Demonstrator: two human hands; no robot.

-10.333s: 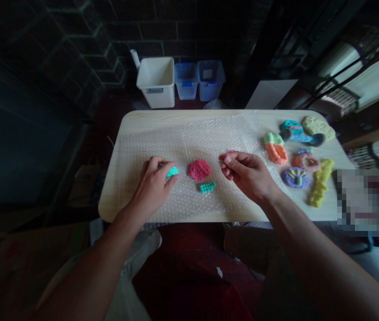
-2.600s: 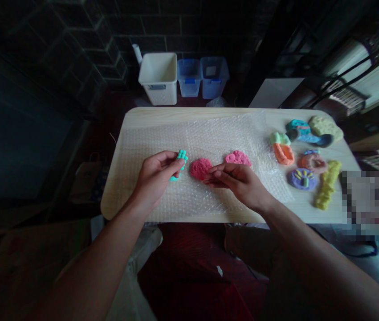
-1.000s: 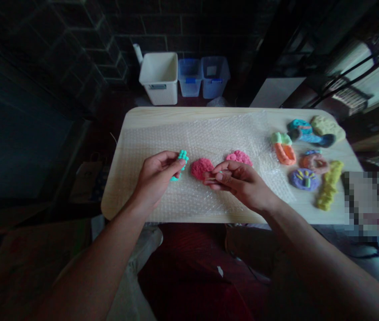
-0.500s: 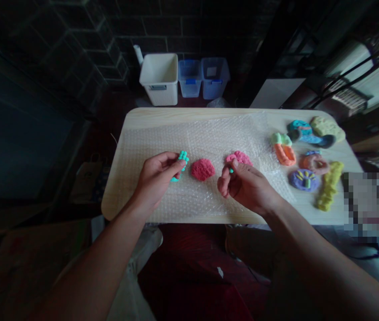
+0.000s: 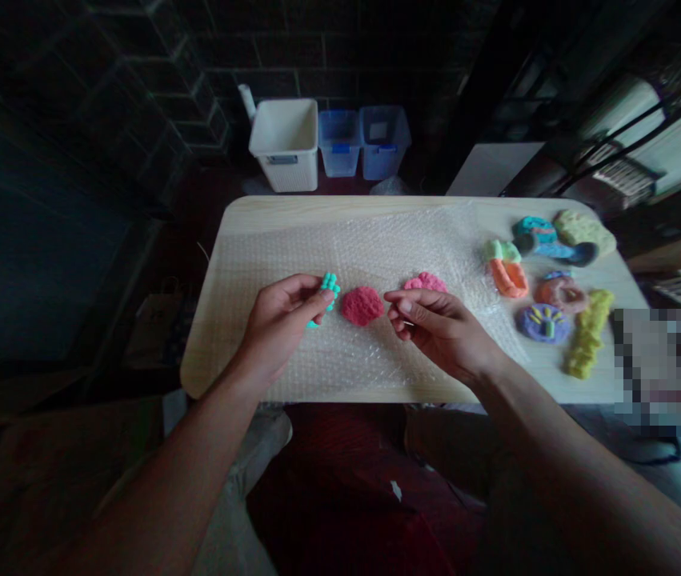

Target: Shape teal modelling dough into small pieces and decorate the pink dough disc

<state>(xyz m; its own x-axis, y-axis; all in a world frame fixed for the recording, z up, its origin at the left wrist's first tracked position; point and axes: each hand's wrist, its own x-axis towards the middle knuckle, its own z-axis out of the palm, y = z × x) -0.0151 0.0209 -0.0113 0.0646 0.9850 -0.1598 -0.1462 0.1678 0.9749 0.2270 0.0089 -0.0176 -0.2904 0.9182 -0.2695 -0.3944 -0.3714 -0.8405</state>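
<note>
The beaded turquoise clay piece [image 5: 330, 284], which lay on the bubble wrap [image 5: 280, 256] to the near side of the red clay lump [image 5: 362, 306], is now raised in the fingers of the left hand [image 5: 280, 320]. The right hand [image 5: 439, 324], which overlapped the red lump's right edge a moment ago, is now to its right, just clear of it. The small green bit seen at its fingertips half a second ago no longer shows.
</note>
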